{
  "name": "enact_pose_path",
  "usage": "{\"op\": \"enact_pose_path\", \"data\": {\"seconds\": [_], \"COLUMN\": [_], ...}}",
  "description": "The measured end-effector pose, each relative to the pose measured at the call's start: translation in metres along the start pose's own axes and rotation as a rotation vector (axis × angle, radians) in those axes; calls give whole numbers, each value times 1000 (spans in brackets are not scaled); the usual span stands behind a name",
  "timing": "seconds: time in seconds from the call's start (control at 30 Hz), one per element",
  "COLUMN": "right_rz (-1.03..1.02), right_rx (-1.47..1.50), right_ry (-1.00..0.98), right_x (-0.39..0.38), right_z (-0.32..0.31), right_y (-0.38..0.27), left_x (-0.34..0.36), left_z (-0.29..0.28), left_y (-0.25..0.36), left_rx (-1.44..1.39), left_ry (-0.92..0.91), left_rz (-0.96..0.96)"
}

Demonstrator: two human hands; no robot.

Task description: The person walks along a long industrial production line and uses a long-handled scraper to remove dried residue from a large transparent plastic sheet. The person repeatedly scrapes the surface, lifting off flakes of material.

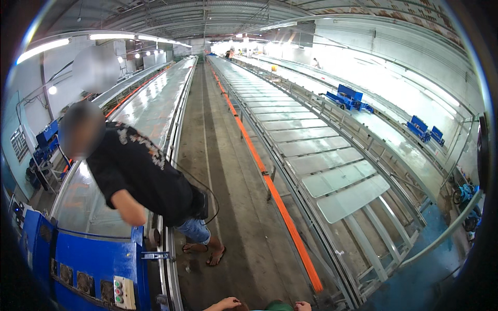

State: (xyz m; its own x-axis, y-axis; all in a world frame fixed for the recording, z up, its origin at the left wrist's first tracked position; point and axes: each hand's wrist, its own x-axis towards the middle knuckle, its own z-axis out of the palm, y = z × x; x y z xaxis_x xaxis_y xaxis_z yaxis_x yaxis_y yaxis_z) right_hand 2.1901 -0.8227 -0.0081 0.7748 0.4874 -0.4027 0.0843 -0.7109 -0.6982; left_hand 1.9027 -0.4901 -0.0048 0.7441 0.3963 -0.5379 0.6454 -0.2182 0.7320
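1. At the very bottom edge, the left hand and the right hand just peek into view, with a bit of green cloth between them.
2. Only the knuckles show, so I cannot tell whether the fingers of either hand are apart, together or clamped on anything.
3. Both hands hang above the grey concrete aisle, which runs straight away between 2 long printing tables.
4. The left table has a shiny surface; a blue machine with a small button panel sits over its near end.
5. A co-worker in a black shirt, denim shorts and sandals leans over that table beside the machine.
6. The right table carries a row of pale rectangular panels, with an orange rail along its aisle side.
7. Farther right, blue carts stand on another long table.
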Motion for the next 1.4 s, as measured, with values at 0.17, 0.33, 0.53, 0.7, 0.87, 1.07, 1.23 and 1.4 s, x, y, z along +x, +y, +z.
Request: {"op": "enact_pose_path", "data": {"seconds": [0.17, 0.33, 0.53, 0.7, 0.87, 1.07, 1.23, 1.4], "right_rz": [103, 283, 67, -7, 20, -111, -85, 43], "right_rx": [-224, -3, 208, 260, 231, -390, -380, -52], "right_ry": [-263, -374, -582, -689, -872, -869, -611, -314], "right_x": [120, 317, 508, 574, 666, 777, 872, 949], "right_z": [20, 42, 54, 68, 129, 147, 139, 188], "right_y": [20, -45, -267, -459, -545, -557, -581, -595], "left_x": [78, 147, 237, 334, 415, 512, 590, 670], "left_z": [-61, -127, -213, -240, -294, -428, -569, -725], "left_y": [-11, -1, 41, 68, 64, 62, 76, 92], "left_rx": [-112, -292, -229, -364, -400, -598, -316, -507], "left_ry": [203, 238, 93, 507, 463, 477, 446, 407], "left_rz": [-71, -360, -560, -560, -751, -734, -640, -581]}}
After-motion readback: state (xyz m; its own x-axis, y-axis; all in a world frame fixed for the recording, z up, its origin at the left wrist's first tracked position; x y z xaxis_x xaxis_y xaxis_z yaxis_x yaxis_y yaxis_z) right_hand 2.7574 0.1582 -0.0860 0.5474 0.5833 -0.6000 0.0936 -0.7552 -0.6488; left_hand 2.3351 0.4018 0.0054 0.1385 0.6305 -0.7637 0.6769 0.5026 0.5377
